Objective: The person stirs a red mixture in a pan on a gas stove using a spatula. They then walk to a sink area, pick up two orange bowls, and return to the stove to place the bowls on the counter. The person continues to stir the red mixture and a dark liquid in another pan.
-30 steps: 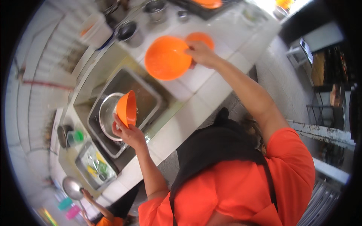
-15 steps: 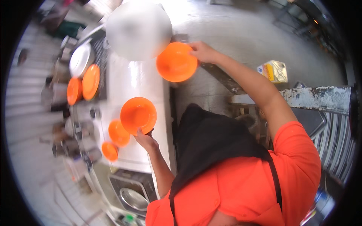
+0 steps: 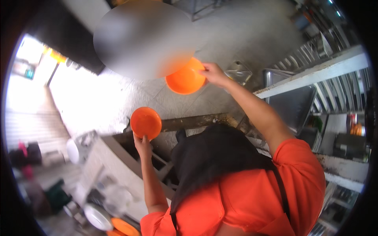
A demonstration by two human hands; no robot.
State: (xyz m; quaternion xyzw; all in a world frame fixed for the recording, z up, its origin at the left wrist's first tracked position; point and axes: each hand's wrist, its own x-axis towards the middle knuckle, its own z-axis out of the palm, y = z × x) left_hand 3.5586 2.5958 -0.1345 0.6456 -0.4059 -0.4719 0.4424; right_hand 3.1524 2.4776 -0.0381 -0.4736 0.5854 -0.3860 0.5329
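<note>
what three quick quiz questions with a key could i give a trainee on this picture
1. True or false: the left hand is empty.
2. What colour is the apron? a) white b) black c) green
3. Fill in: the right hand grips the right orange bowl by its ____.

Key: 1. False, it holds the left orange bowl. 2. b) black. 3. rim.
</note>
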